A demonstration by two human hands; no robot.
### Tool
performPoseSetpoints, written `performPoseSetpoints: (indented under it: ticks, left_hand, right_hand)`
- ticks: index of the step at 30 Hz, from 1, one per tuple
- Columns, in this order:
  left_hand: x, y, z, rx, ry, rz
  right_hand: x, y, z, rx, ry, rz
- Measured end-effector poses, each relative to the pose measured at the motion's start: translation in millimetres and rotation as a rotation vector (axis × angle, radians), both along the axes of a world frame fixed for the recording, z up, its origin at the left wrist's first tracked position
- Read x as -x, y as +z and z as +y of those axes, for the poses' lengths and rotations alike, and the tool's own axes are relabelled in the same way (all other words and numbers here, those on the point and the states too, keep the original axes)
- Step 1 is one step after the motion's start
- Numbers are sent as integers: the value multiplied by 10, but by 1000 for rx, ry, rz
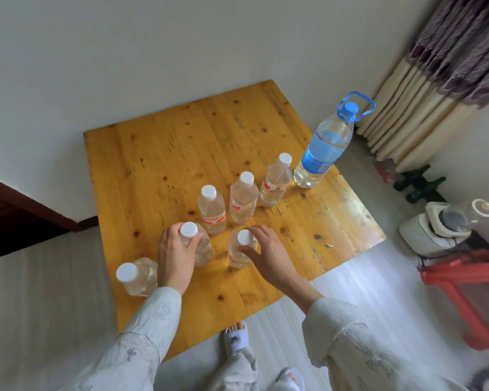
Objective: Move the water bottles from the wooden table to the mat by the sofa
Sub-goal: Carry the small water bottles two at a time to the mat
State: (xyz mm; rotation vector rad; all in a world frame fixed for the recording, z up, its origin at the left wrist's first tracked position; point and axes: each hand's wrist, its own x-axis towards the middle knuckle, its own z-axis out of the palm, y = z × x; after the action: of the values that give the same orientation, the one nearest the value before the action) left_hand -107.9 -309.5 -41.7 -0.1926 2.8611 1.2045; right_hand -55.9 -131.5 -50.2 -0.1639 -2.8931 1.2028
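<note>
Left hand [174, 256] is wrapping its fingers round the neck and shoulder of a small white-capped bottle [201, 249], thumb side curling up by the cap; grip is closed on it, bottle is standing upright on the wooden table [167, 153]. Right hand [266, 251] is curling thumb and fingers round the top of the right-hand bottle [239, 253], just under its white cap; it is gripping too, and this bottle is also standing on the table. Both held bottles are sitting near the table's front edge, close together but apart, with the left one nearer the table's left edge.

Another small bottle [139, 276] is standing at the table's front left corner, just beside the left wrist, unheld. Behind the hands, three labelled bottles are lining up in a diagonal row toward the table's right edge: first [212, 211], second [243, 203], third [275, 183], all capped white, upright, close together. At the end of that row, right at the table's right edge, a big water jug [321, 148] with a blue label, blue cap and blue carry handle is standing upright.

Pale embroidered sleeves [141, 334] are covering both forearms. A slippered foot [236, 338] is showing on the floor just in front of the table. Right of the table, a red plastic stool [463, 280], a white appliance [438, 230] and a curtain [435, 80] are showing. Mat and sofa cannot be made out.
</note>
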Motion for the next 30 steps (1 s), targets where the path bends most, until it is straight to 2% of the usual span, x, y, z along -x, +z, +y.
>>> performPoseSetpoints:
  ticks: [6,13,22,30]
  left_hand:
    - [-243,77,309,-8,-273,65]
    - [-952,389,1222,-148,-589,134]
    - [-2884,643,2848,-361,-1125,78]
    - [-4925,812,4087,-474,-1719,2]
  right_hand:
    - [-558,126,405,80,-257,-29]
    - [-1875,463,1072,110,-541,129]
    - [-4440,819,1838,2,-980,229]
    - [-6664,925,1912,-20,-1552,301]
